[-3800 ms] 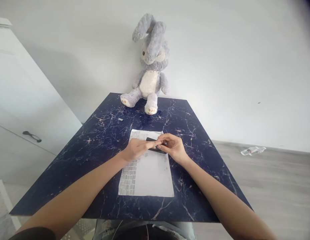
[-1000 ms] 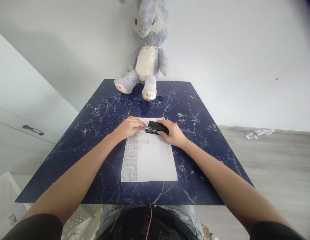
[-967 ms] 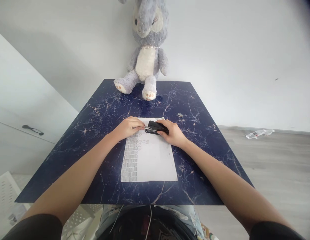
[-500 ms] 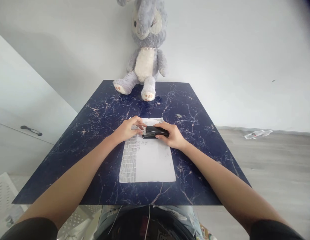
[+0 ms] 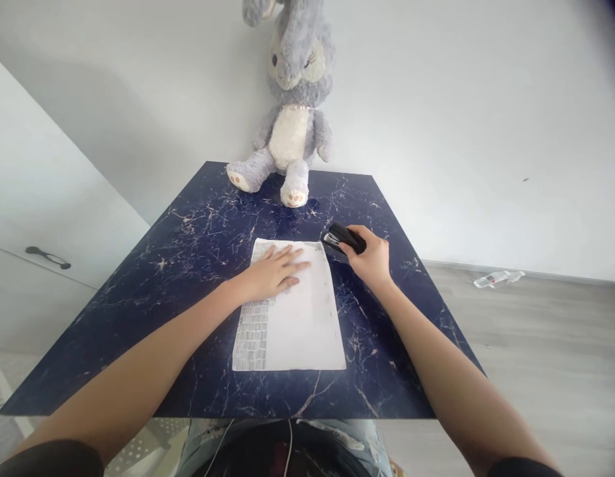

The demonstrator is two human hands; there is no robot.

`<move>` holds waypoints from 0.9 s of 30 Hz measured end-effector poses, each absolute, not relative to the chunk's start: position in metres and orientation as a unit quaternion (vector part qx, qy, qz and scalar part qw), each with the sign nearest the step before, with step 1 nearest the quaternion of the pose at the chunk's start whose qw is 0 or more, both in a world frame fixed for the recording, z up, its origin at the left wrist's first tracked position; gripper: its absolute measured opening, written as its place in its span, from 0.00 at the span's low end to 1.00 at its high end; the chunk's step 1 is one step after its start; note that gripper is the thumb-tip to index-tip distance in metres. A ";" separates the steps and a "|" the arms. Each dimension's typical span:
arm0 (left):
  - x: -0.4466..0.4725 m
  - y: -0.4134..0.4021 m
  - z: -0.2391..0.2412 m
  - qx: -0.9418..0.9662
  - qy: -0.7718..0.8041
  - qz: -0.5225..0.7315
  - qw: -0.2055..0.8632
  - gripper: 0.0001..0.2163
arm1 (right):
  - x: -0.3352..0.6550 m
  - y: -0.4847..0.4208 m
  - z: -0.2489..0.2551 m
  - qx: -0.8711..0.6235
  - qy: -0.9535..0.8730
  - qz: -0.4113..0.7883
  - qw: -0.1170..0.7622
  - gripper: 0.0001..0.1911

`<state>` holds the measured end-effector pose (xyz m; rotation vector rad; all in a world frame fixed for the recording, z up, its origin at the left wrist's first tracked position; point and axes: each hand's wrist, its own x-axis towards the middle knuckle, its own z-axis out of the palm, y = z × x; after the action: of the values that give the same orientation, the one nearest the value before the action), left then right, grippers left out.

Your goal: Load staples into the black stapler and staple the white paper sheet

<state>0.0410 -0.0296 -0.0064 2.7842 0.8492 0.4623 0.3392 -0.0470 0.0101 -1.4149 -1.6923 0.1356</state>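
Both hands are out over the table (image 5: pixel 198 225), which is dark blue with thin pale lines like marble. At the far edge of the table sits a big grey and white toy bunny (image 5: pixel 290 126), with its back on the white wall and its feet on the tabletop. A sheet of paper (image 5: pixel 297 318) lies flat near the middle of the table, with small print down its left side and along its far edge. The left hand (image 5: pixel 275 273) lies open and flat on the far part of the paper, with the fingers spread and pointing toward the right. The right hand (image 5: pixel 371 258) is closed around a black stapler (image 5: pixel 343 238) and holds it just past the far right corner of the paper, apart from the sheet. The front end of the stapler points to the left, toward that corner. I cannot tell if the stapler touches the table or is lifted a little. On the grey floor to the right, near the wall, lies a clear plastic bottle (image 5: pixel 500 278).
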 end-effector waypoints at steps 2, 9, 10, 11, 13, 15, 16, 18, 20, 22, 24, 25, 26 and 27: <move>0.042 -0.033 -0.006 0.947 0.285 0.128 0.069 0.20 | 0.355 -0.038 0.007 -0.584 -0.695 0.058 0.416 0.14; 0.044 -0.042 0.001 0.946 0.285 0.148 0.035 0.18 | 0.364 -0.036 0.006 -0.492 -0.787 0.171 0.331 0.18; 0.045 -0.042 -0.001 0.951 0.269 0.147 0.051 0.18 | 0.362 -0.037 0.007 -0.481 -0.797 0.174 0.322 0.18; 0.046 -0.042 -0.004 0.955 0.252 0.142 0.067 0.18 | 0.360 -0.039 0.008 -0.472 -0.805 0.175 0.315 0.18; 0.046 -0.042 -0.009 0.959 0.233 0.132 0.093 0.20 | 0.357 -0.041 0.011 -0.460 -0.815 0.177 0.305 0.18; 0.046 -0.042 -0.013 0.957 0.234 0.131 0.110 0.22 | 0.356 -0.043 0.013 -0.451 -0.821 0.182 0.298 0.18; 0.046 -0.042 -0.014 0.955 0.238 0.134 0.116 0.23 | 0.356 -0.044 0.014 -0.449 -0.823 0.183 0.295 0.18; 0.047 -0.042 -0.015 0.952 0.241 0.141 0.123 0.23 | 0.356 -0.045 0.015 -0.446 -0.826 0.186 0.289 0.18; 0.048 -0.043 -0.015 0.950 0.246 0.145 0.127 0.23 | 0.354 -0.047 0.017 -0.445 -0.828 0.190 0.283 0.17; 0.050 -0.045 -0.016 0.947 0.251 0.151 0.131 0.23 | 0.350 -0.049 0.018 -0.443 -0.830 0.194 0.279 0.17; 0.051 -0.045 -0.017 0.944 0.251 0.161 0.139 0.22 | 0.346 -0.051 0.019 -0.441 -0.831 0.192 0.279 0.16; 0.051 -0.045 -0.018 0.943 0.251 0.166 0.143 0.22 | 0.344 -0.052 0.019 -0.439 -0.832 0.192 0.280 0.15; 0.052 -0.045 -0.019 0.942 0.250 0.169 0.147 0.22 | 0.342 -0.053 0.020 -0.436 -0.833 0.193 0.280 0.15; 0.052 -0.045 -0.019 0.942 0.249 0.169 0.149 0.23 | 0.339 -0.054 0.020 -0.433 -0.835 0.194 0.281 0.14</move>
<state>0.0522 -0.0449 -0.0193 2.7077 0.7163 0.4853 0.3389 -0.0535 0.0201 -1.1596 -2.2371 0.5194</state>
